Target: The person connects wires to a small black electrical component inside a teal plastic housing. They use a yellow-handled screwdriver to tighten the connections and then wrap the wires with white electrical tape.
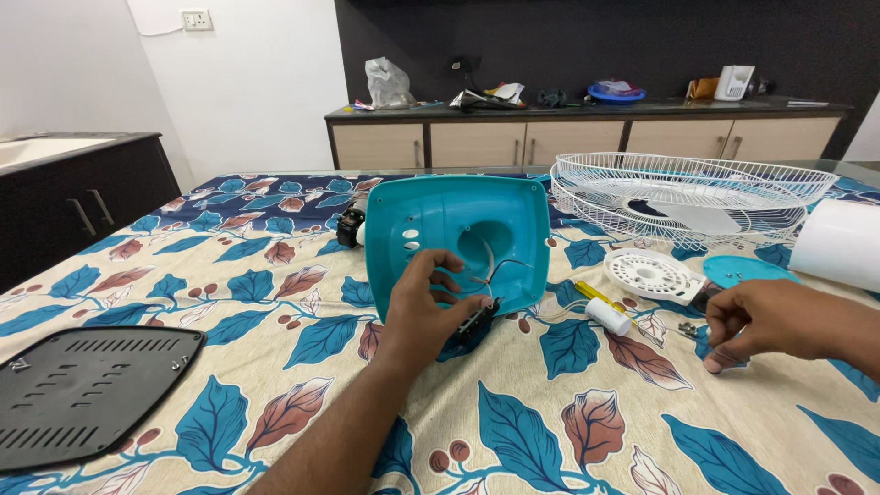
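Observation:
My left hand (423,307) grips the lower edge of a teal plastic fan base shell (456,234), which stands tilted with its hollow inside facing me. Thin wires run out of the shell to a small black part (477,323) under my fingers and to a white cylindrical capacitor (608,314) on the cloth. My right hand (765,321) rests on the table at the right, fingertips pinched down beside several small screws (687,327); I cannot see what it pinches.
A black vented base plate (82,390) lies at the near left. White wire fan guards (687,188) are stacked at the back right, with a white round plastic disc (653,273), a teal piece (741,269) and a white cylinder (843,243) nearby. A leaf-patterned cloth (275,302) covers the table.

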